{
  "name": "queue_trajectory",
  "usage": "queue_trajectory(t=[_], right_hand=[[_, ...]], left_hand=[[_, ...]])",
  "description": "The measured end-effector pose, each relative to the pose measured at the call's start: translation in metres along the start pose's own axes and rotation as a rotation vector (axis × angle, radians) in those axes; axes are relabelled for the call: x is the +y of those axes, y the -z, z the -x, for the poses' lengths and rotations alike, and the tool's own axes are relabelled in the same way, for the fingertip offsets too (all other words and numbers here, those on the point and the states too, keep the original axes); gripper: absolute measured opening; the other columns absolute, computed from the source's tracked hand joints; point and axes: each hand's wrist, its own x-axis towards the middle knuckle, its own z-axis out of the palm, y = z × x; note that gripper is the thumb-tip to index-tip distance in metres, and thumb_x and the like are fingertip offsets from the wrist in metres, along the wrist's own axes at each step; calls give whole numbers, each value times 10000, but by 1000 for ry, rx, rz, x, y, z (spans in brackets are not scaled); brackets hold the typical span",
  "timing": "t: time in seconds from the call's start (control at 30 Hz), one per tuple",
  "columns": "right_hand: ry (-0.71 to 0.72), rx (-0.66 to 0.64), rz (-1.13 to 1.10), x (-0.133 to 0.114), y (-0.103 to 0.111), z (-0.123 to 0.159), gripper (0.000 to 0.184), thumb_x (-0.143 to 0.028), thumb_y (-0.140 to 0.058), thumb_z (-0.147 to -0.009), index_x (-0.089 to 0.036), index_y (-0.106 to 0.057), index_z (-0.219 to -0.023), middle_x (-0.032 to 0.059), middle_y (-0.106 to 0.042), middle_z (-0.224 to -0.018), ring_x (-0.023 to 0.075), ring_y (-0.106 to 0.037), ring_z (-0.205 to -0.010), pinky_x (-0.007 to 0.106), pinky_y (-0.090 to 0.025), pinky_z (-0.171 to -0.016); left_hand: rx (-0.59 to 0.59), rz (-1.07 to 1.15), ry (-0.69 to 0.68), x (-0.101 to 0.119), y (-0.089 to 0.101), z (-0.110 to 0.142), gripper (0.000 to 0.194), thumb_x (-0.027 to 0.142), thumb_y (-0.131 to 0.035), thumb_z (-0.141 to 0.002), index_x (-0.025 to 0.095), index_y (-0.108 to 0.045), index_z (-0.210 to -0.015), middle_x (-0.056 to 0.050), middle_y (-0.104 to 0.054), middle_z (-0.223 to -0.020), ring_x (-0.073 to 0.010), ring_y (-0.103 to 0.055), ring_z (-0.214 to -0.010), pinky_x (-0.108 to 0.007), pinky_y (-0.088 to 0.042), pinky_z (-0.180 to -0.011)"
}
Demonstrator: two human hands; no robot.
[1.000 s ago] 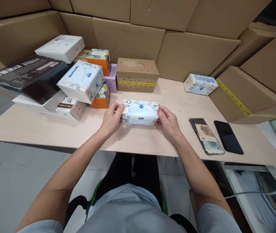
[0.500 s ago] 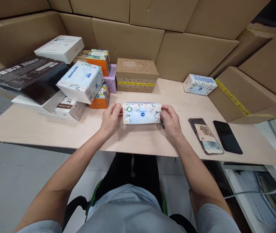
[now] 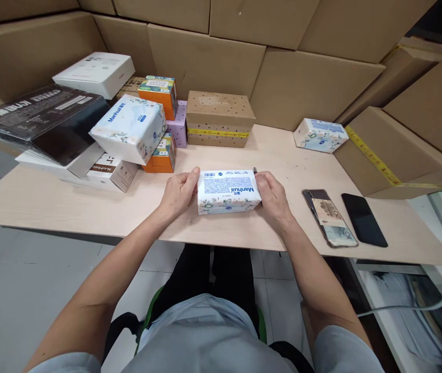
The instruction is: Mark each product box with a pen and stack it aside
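A soft pack of tissues [image 3: 228,190], white with blue print and a barcode on its upper face, lies across the wooden table [image 3: 244,223] in front of me. My left hand [image 3: 177,192] grips its left end with curled fingers. My right hand [image 3: 273,196] grips its right end. A thin dark pen-like tip [image 3: 255,170] pokes out by my right fingers.
At the left stand stacked boxes: a black flat box [image 3: 42,122], a white box [image 3: 94,73], a second tissue pack [image 3: 129,129], orange boxes [image 3: 158,96]. A brown taped box [image 3: 219,119] sits behind. A third tissue pack [image 3: 319,134] and two phones [image 3: 329,217] lie to the right. Cardboard cartons wall the back.
Both hands have rolled the tissue pack toward me, so the face with the barcode and text is up instead of the floral face.
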Motion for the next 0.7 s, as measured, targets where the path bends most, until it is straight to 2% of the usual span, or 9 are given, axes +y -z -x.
queue_trajectory(t=[0.17, 0.33, 0.43, 0.57, 0.7], right_hand=[[-20, -28, -14, 0, 1, 1, 551, -786, -491, -928, -251, -623, -936, 35, -642, -800, 189, -604, -750, 314, -495, -596], [-2, -20, -42, -1, 0, 2, 550, -782, -507, -924, -249, -638, -952, 42, -662, -826, 201, -629, -771, 337, -525, -639], [57, 26, -55, 0, 0, 2, 539, -762, -518, -931, -248, -665, -997, 54, -701, -890, 209, -655, -814, 368, -550, -719], [132, 101, -121, 5, 2, 1, 521, -737, -524, -942, -264, -684, -1089, 66, -742, -1024, 230, -701, -961, 415, -576, -889], [183, 143, -165, 5, 0, -1, 524, -744, -511, -940, -254, -694, -954, 80, -744, -1082, 247, -703, -1039, 437, -578, -951]], left_hand=[[-48, -75, 6, 5, 1, 1, 726, 747, -400, -981, 225, -442, -480, -18, -480, -480, -148, -431, -490, -324, -317, -530], [-74, -84, -7, 6, 1, 1, 703, 728, -372, -997, 222, -441, -514, -30, -515, -534, -168, -482, -537, -340, -344, -566], [-54, -75, -110, 6, 2, 1, 671, 696, -384, -1008, 221, -484, -544, -34, -531, -598, -179, -513, -595, -352, -376, -610], [58, -42, -323, 8, 4, 2, 603, 637, -443, -1011, 222, -547, -586, -37, -552, -691, -183, -547, -686, -355, -425, -663], [105, 16, -381, 9, 4, 3, 550, 559, -466, -1025, 217, -606, -616, -44, -613, -784, -187, -608, -798, -352, -473, -732]])
